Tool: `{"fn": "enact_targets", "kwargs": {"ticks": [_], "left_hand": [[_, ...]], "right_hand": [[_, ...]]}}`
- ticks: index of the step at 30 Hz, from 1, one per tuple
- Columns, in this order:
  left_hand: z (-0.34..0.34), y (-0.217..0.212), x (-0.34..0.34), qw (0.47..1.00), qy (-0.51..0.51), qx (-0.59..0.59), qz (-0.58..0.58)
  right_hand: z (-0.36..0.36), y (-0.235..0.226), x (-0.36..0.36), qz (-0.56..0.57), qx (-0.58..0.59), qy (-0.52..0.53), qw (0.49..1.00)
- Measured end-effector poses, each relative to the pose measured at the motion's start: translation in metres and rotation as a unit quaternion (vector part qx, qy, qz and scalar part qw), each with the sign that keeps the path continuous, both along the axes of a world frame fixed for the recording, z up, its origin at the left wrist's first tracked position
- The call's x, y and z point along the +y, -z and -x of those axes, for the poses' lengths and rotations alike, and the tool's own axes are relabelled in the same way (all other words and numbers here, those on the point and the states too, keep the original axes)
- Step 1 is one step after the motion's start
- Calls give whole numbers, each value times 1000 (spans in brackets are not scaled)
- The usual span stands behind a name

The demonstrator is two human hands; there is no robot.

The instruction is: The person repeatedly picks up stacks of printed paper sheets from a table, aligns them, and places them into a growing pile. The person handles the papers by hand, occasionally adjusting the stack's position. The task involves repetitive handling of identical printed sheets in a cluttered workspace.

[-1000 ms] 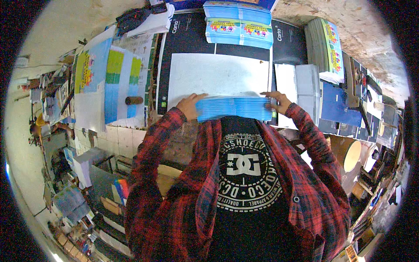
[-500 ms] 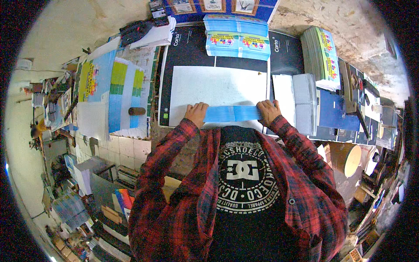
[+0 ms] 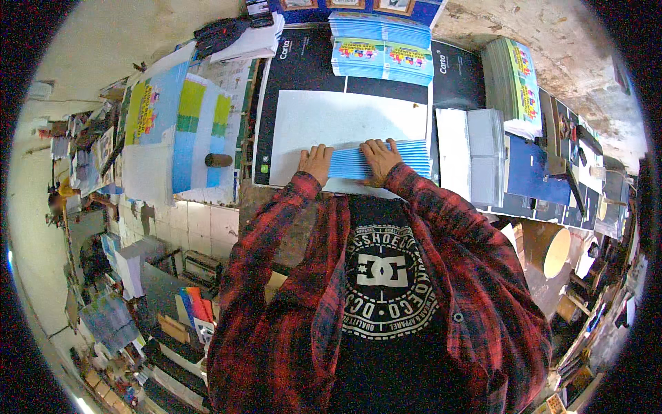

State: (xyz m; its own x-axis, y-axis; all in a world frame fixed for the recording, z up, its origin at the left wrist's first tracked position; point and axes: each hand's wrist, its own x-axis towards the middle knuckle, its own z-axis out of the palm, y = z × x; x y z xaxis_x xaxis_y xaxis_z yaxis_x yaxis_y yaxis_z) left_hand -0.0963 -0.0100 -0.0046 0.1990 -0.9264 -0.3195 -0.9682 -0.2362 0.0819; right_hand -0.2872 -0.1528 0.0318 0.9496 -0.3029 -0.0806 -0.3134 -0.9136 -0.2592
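Note:
A stack of blue booklets [image 3: 416, 157] lies across the near part of a white board [image 3: 331, 114], its layered edges turned up toward me. My left hand [image 3: 316, 164] grips the left end of the stack, fingers bent over the far side. Around its middle is my right hand [image 3: 380, 162], fingers curled over the far edge and thumb on the near side. The right end of the stack sticks out beyond that hand. Both palms are hidden from above.
Behind the board stands a pile of printed booklets [image 3: 383, 58] on a black sheet [image 3: 296, 65]. White sheets [image 3: 471, 155] lie to the right, with a taller booklet stack [image 3: 509, 86] behind. Printed sheets [image 3: 148, 124] and a dark cylinder [image 3: 218, 160] are at the left.
My right hand has shifted from the stack's right end to its middle. The stack's layers look more spread and slanted, and sit slightly farther from me.

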Motion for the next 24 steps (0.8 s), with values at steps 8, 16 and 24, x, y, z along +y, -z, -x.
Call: {"fn": "enact_targets", "kwargs": {"ticks": [8, 16, 24], "left_hand": [[36, -20, -18, 992, 66, 71, 86], [33, -12, -21, 988, 73, 57, 126], [14, 2, 0, 958, 91, 113, 247]], "right_hand": [[-1, 40, -4, -21, -115, -46, 992], [-6, -1, -5, -19, -20, -25, 999], [3, 32, -5, -60, -28, -26, 997]]}}
